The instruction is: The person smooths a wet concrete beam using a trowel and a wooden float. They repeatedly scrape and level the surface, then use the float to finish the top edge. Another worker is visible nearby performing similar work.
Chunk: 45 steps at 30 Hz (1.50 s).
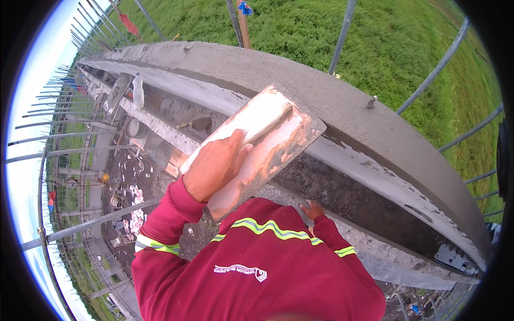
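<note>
My left hand (217,163) is closed around the handle of a worn wooden plastering float (289,144). The float is a long board, pale and pinkish with grey mortar stains, held up slantwise in front of my chest. Beyond it runs a curved concrete wall (257,63) with a smooth grey top, and the board hides part of it. My right hand (311,210) rests on the near ledge (356,235), fingers spread and nothing visible in them. A trowel (201,124) lies in the dark channel between ledge and wall, left of the float.
A clear plastic bottle (138,92) stands on the left side of the channel. Metal pipes (342,37) rise along the wall, with grass behind. Scaffold bars (107,216) cross at left above debris-strewn ground. A round bucket (134,128) sits below. Water (452,257) pools at the channel's right end.
</note>
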{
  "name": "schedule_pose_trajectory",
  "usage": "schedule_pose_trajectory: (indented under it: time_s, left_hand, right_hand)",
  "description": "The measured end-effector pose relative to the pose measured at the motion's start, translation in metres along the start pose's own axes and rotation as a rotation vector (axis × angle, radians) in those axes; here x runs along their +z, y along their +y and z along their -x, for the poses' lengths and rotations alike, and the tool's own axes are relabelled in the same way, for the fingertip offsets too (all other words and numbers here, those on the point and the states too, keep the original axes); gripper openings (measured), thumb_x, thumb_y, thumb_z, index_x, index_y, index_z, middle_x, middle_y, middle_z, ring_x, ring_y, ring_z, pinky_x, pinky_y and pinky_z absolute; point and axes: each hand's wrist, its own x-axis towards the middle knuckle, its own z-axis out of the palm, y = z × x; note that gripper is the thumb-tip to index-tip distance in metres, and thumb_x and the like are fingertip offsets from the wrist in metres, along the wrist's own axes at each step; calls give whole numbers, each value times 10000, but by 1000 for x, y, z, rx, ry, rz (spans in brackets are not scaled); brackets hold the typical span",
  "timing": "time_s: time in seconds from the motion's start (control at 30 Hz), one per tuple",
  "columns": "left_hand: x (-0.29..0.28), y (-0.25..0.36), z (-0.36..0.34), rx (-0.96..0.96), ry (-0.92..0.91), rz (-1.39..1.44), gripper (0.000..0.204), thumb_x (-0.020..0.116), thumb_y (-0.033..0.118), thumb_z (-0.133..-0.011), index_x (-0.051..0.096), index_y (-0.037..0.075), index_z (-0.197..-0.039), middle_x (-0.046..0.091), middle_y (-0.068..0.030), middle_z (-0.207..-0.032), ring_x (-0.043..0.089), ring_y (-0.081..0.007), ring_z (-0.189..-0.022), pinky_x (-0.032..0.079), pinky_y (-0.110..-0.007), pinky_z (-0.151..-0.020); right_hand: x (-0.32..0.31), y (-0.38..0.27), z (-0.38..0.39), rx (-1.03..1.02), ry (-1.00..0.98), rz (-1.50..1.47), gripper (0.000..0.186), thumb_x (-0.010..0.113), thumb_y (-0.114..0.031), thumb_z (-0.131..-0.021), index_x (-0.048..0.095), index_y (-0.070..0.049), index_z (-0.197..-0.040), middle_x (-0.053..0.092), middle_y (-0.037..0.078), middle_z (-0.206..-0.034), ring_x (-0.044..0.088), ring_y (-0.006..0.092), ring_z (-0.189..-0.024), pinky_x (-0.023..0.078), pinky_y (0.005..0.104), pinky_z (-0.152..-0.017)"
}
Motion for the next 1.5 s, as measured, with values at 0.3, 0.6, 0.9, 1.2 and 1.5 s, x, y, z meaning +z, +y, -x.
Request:
schedule_pose_trajectory:
  time_s: [0.3,0.6,0.9,1.2,1.5]
  left_hand:
    - [14,-118,10,-345,571,144,315,558,260,-1046,568,-54,-1075,660,-226,-783,637,-379,-609,502,-451,-579]
    - [107,-230,-94,-349,1079,1435,259,455,299,-1082,496,46,-1124,562,-54,-839,592,-156,-654,513,-313,-587]
    - [155,-183,-120,-214,924,1354,262,443,296,-1095,466,51,-1183,588,-62,-935,623,-146,-765,553,-319,-696]
    - [267,28,-89,326,609,716,498,748,36,-873,480,15,-1292,660,-205,-1094,680,-339,-884,547,-401,-826]
    - [297,19,-45,878,176,345,570,665,50,-802,537,70,-1357,569,-86,-970,573,-280,-869,464,-420,-805]
  right_hand:
    - [-13,-12,11,20,14,67,741,554,-683,-913,526,-182,-1459,543,163,-1463,486,359,-1368,381,513,-1116]
    - [-16,-9,8,-1,-24,63,757,530,-702,-910,514,-196,-1473,536,144,-1476,465,328,-1393,362,525,-1129]
    - [-14,-4,6,-30,-31,53,784,548,-696,-906,522,-139,-1458,524,172,-1483,459,348,-1397,367,478,-1138]
    - [-10,1,5,-26,-20,29,769,570,-669,-910,522,-130,-1457,518,181,-1486,476,344,-1383,364,472,-1140]
    - [7,-50,52,-133,483,115,642,579,-529,-964,542,-79,-1421,579,185,-1400,532,366,-1306,387,470,-1121]
